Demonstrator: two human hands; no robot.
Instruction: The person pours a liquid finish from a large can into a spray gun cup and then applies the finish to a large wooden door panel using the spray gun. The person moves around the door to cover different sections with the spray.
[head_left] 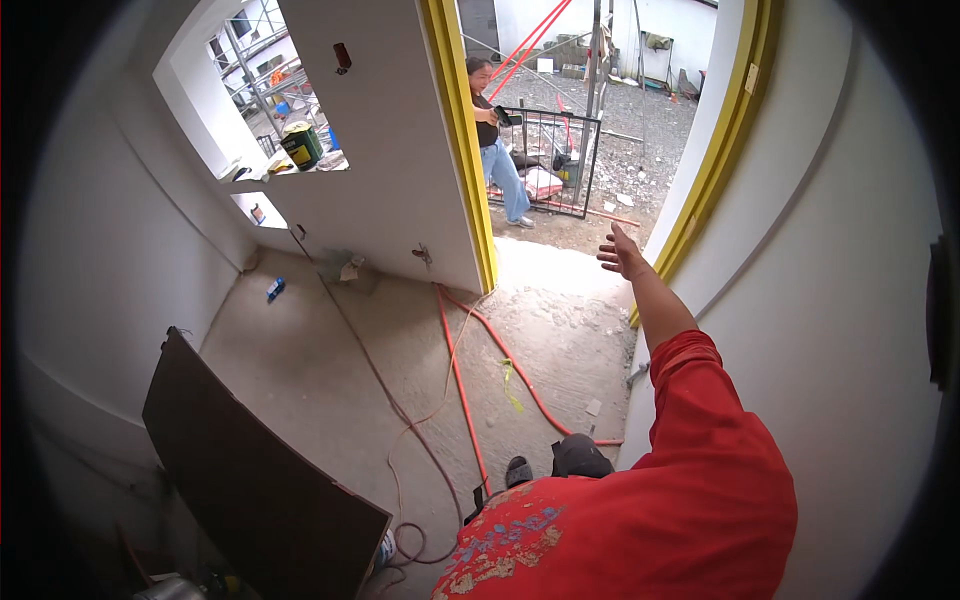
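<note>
My right arm, in a red sleeve (700, 400), reaches forward at the right. The right hand (622, 252) is held out in the air before a doorway with its fingers spread, and nothing is in it. Closest to that hand is the yellow door frame (690, 215) on the right side of the opening; whether they touch I cannot tell, though a gap seems to show. My left hand is out of the picture. One sandal (518, 470) and a dark trouser knee (582, 456) show below.
Orange hoses (455, 370) and a thin cord (400, 470) cross the concrete floor. At lower left leans a large dark panel (250, 470). A small blue item (276, 289) lies near the wall. Outside, a person (505, 165) holds something dark beside a black metal frame (586, 190).
</note>
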